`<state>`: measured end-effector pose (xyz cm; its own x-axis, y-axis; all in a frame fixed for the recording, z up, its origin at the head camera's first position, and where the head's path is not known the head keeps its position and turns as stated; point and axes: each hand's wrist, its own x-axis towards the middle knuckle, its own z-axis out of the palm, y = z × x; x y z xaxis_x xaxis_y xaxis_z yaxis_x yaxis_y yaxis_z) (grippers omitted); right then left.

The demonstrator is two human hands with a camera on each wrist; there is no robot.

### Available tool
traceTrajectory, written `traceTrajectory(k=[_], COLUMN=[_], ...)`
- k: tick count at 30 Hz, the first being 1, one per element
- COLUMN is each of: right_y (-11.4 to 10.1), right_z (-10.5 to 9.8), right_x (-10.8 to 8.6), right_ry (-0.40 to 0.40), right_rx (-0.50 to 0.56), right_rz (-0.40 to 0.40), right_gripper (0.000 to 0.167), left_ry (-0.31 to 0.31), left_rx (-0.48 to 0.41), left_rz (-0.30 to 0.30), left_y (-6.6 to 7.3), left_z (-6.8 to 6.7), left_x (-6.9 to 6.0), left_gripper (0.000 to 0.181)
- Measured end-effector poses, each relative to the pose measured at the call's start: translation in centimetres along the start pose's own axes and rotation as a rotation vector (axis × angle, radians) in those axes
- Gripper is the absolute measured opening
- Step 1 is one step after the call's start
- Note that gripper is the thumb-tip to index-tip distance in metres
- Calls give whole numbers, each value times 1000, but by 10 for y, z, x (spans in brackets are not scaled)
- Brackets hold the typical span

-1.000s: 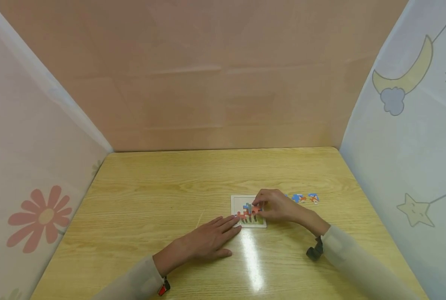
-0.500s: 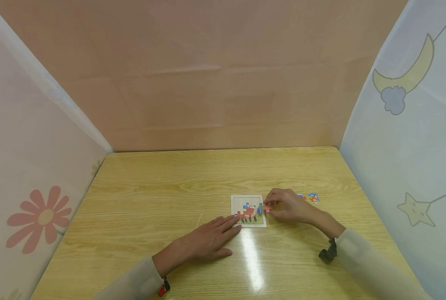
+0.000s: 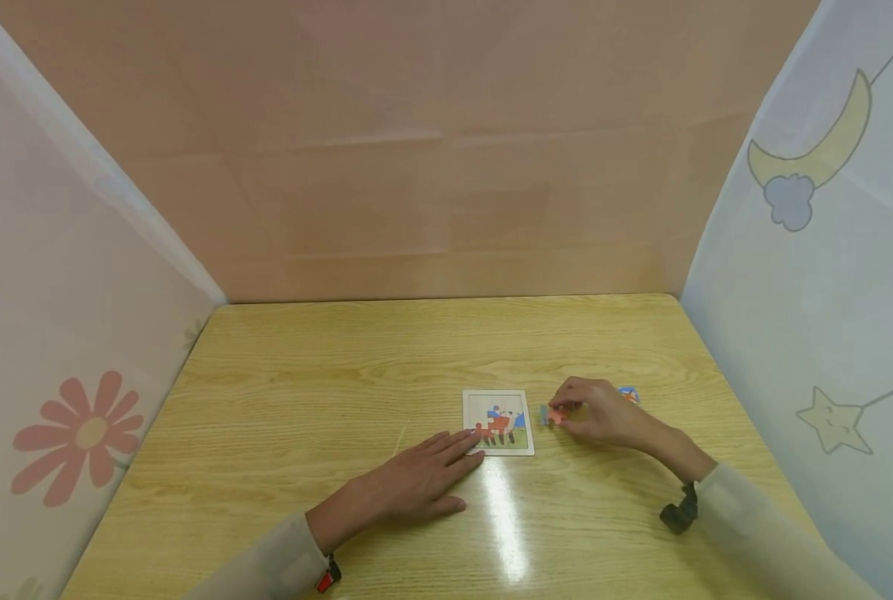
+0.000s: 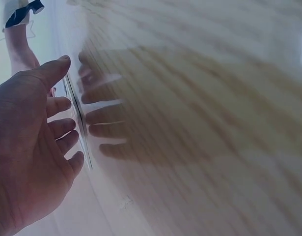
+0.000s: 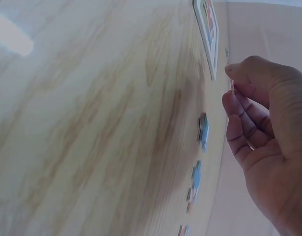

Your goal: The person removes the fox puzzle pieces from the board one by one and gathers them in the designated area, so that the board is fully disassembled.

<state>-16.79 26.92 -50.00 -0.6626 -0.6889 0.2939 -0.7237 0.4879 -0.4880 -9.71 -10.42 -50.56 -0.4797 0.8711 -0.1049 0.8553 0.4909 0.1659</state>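
Observation:
A jigsaw puzzle board with a pale frame lies on the table, its lower part bearing pieces with a red-and-white animal picture. My left hand is laid out with straight fingers, the tips on the board's lower left corner. To the right of the board, my right hand pinches an orange and blue-green puzzle piece between thumb and fingers. Only a thin edge of that piece shows in the right wrist view, where my right hand appears at the right.
Loose puzzle pieces lie in a row on the table: a blue one, a blue-and-orange one and one cut by the frame edge. In the head view the hand mostly hides them, save one. Cloth walls enclose the table.
My right hand has moved from over the board to the right, carrying the puzzle piece off it. It now covers more of the loose pieces. My left hand has stayed put.

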Motion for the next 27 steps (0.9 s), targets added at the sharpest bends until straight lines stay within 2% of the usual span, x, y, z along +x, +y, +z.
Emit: traceTrajectory(k=[8, 27], right_y=[5, 11], right_z=[-4, -7], right_x=[-14, -31], right_ry=[-13, -14], right_rx=[-41, -93], right_rz=[31, -3], right_gripper=[24, 25], left_ry=[20, 18], left_rx=[31, 64], left_rz=[24, 41], left_y=[1, 10], left_z=[2, 2], left_x=[5, 19], left_gripper=[70, 72])
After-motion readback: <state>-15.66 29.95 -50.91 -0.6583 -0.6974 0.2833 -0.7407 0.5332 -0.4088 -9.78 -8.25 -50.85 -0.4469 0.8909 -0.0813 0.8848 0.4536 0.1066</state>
